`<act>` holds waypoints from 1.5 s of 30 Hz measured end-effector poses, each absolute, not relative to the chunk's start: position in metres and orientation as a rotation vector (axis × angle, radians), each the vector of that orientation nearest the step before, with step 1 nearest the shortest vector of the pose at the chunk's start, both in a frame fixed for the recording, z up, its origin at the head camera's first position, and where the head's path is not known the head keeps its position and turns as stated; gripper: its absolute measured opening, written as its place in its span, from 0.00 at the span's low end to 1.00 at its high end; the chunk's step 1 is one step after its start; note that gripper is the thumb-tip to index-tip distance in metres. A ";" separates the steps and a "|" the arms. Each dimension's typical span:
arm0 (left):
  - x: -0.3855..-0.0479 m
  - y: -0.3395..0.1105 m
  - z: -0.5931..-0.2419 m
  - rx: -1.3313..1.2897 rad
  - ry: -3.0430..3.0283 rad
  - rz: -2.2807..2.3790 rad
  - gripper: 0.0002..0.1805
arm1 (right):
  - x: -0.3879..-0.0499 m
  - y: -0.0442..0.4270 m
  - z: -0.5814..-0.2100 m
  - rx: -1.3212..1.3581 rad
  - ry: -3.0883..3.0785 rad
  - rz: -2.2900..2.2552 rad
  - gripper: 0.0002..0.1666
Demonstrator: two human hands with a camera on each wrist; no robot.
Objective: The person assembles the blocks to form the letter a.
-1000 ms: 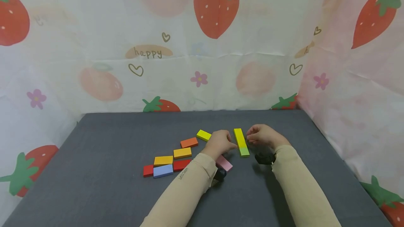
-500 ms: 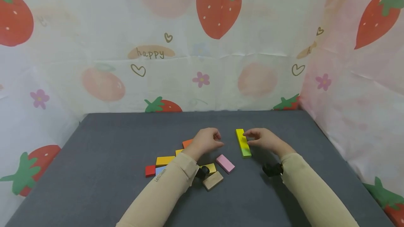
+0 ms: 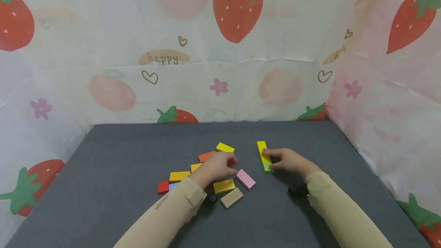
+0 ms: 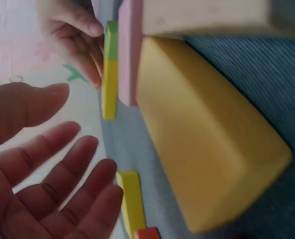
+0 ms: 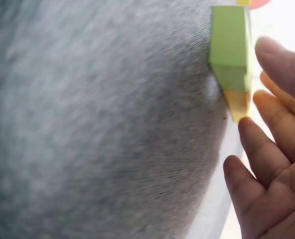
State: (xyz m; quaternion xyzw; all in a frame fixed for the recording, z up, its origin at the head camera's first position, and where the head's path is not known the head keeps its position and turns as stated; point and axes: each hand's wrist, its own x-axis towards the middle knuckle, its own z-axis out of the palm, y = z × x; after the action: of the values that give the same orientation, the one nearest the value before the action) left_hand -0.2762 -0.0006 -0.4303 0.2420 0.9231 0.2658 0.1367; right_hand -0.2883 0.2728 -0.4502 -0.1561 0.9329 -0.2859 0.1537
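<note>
My left hand (image 3: 215, 167) hovers over the left group of blocks, holding nothing; its fingers (image 4: 63, 164) are spread apart in the left wrist view. Near its fingertips lies a pink block (image 3: 245, 179). A dark yellow block (image 3: 224, 186) and a plain wooden block (image 3: 232, 198) lie nearer me. My right hand (image 3: 291, 160) is at the right side of a yellow block (image 3: 260, 147) and a green block (image 3: 268, 167), lined up end to end. Its fingertips reach their edge in the head view. In the right wrist view its fingers (image 5: 264, 149) are loosely extended beside the green block.
Left of the pink block are a bright yellow block (image 3: 225, 147), an orange block (image 3: 205, 156), an amber block (image 3: 179, 176), a red block (image 3: 163, 187) and a partly covered blue block (image 3: 173, 186). A strawberry-print cloth (image 3: 241, 98) walls the grey table (image 3: 120, 156).
My left hand has drawn left and back from the yellow and green row, uncovering the wooden and dark yellow blocks. My right hand has come nearer me and closer against the row.
</note>
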 end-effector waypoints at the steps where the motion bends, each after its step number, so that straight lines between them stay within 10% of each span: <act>1: -0.277 -0.001 -0.432 0.707 2.667 0.765 0.14 | -0.288 0.273 -0.450 -0.451 2.665 -0.819 0.34; 45: -0.297 0.010 -0.450 0.900 2.642 0.633 0.09 | -0.293 0.279 -0.457 -0.474 2.536 -0.920 0.35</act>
State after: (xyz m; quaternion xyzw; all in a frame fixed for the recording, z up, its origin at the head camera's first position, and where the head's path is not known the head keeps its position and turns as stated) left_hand -0.2970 0.0100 -0.4502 0.3114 0.9142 0.2191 0.1391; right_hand -0.2934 0.2795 -0.4571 -0.1697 0.9071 -0.3291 0.2000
